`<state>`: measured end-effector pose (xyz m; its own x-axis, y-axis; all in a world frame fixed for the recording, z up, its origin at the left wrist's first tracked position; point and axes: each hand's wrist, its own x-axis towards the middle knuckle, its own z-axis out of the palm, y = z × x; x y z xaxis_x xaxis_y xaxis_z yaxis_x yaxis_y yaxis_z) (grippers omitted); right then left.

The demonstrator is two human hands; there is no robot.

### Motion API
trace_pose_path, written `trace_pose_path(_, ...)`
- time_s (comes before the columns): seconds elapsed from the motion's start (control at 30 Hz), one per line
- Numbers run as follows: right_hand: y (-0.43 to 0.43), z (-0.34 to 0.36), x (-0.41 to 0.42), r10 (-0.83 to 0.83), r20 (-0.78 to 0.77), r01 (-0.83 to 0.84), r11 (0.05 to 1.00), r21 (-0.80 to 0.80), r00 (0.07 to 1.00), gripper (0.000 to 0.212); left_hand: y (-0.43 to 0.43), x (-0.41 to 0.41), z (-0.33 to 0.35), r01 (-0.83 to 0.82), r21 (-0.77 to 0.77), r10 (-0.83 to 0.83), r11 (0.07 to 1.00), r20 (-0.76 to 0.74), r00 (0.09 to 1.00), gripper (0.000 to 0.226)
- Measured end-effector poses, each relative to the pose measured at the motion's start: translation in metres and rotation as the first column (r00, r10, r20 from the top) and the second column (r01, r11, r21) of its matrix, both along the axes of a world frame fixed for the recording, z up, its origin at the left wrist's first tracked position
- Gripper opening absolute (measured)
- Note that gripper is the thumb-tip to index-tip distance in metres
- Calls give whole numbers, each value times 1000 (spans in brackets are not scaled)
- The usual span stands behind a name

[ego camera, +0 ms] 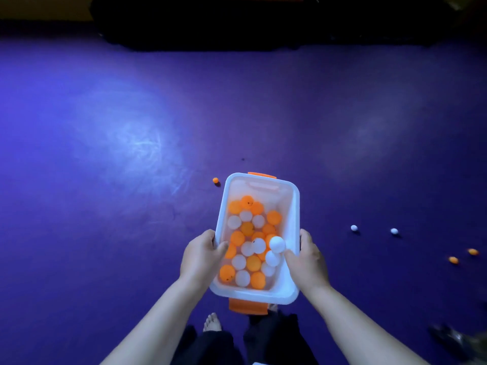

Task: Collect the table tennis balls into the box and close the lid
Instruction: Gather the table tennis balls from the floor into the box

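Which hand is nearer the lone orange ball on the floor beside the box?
Left. The left hand grips the box on the same side as the orange ball; the right hand grips the opposite side, farther away.

Purple floor [105,127] fills most of the view, with a pale glare patch [142,143] at left. A dark bulky shape [237,22] runs along the top edge, too dim to identify. Small dark speck [242,159] on the floor at centre. Bare foot [212,322] and dark trousers [271,335] at the bottom. Blurred grey object [450,338] at bottom right, unclear.
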<state>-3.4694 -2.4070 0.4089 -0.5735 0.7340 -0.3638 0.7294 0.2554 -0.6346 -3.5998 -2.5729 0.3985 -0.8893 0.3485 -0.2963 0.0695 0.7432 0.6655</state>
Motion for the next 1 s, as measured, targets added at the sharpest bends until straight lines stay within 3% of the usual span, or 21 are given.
trace_pose_path(0.3,128,-45,-73,-108,25,109,993,-41,994,25,140,-83,-48,114,-70,-112,991,34,993,37)
trace_pose_path(0.57,253,-109,-170,-164,125,176,980,-89,978,31,272,-178,-110,76,-149,-55,986,140,989,38)
trace_pose_path(0.8,323,-200,-264,-211,160,228,969,-100,964,34,347,-273,-213,113,-227,-66,967,205,977,42)
trace_pose_path(1.0,351,-331,-340,-385,203,413,903,-118,900,29,383,-367,-348,118,-226,-56,967,261,964,56)
